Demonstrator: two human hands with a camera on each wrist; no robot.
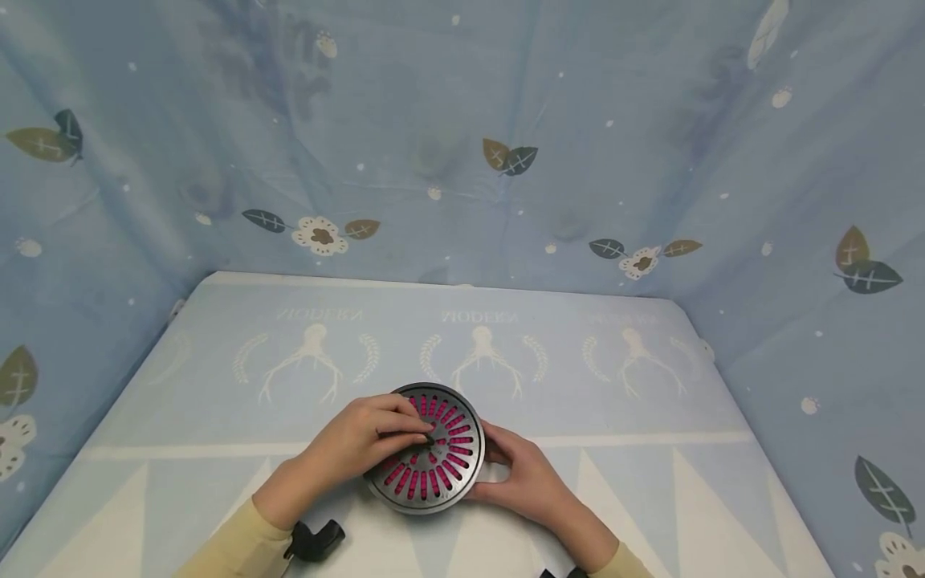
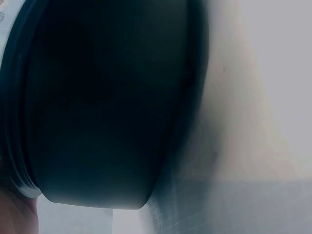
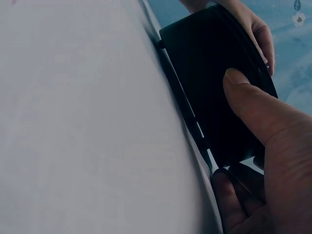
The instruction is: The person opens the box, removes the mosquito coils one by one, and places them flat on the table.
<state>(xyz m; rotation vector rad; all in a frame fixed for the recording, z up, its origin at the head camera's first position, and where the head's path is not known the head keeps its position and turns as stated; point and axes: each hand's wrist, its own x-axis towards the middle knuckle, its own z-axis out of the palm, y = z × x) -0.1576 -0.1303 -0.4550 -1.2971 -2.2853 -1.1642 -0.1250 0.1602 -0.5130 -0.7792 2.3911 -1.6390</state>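
A round dark container with a grey slotted lid stands on the table in front of me, bright pink showing through the radial slots. My left hand reaches over the lid from the left and pinches a small dark knob at its centre. On the right side, my right hand grips the container, thumb against its wall in the right wrist view and the other fingers curled around the far side. The container's smooth dark wall fills much of the left wrist view. What lies inside is mostly hidden by the lid.
A pale blue and white patterned cloth covers the table. Blue floral fabric hangs behind it and along both sides. A black wrist device sits by the left sleeve, and another shows partly at the bottom near the right sleeve.
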